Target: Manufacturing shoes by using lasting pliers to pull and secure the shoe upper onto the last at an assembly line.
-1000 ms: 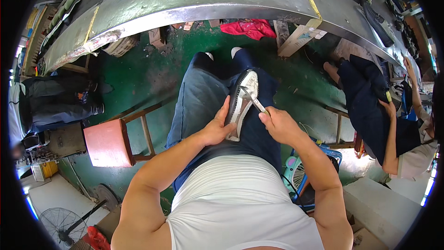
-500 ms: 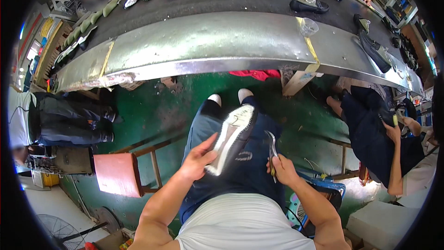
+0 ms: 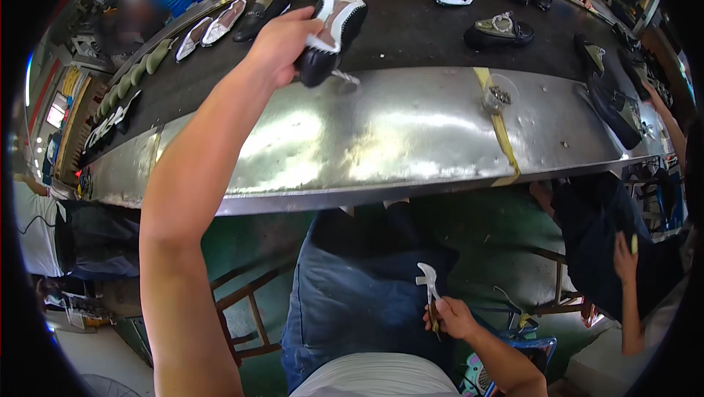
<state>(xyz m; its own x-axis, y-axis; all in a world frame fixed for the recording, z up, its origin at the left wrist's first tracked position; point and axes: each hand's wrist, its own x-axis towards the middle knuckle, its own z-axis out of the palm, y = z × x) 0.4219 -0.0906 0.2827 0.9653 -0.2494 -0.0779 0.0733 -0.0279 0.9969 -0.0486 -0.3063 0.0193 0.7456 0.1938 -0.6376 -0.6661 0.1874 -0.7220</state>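
Observation:
My left hand (image 3: pixel 282 43) is stretched far forward over the workbench and grips a black shoe upper (image 3: pixel 318 64), its fingers around one end. The shoe's pale underside, brown in the middle with a white border, is turned up, and a twisted white cord hangs by it. Above my lap, my right hand (image 3: pixel 453 318) is closed around silver lasting pincers (image 3: pixel 427 277). Their curved metal head points up and away from me, and the handles are partly hidden by my fingers.
A dark conveyor belt (image 3: pixel 414 41) bears several shoes, among them a black loafer (image 3: pixel 499 34). The metal bench edge (image 3: pixel 411 122) holds a clear cup (image 3: pixel 501 95) of small metal pieces. A co-worker's hand (image 3: pixel 625 261) is at right; a wooden stool (image 3: pixel 253 316) stands at left.
My left hand has carried the shoe from above my lap forward and up to the belt. My right hand stays low with the pincers, turned slightly. The view has tilted toward the bench.

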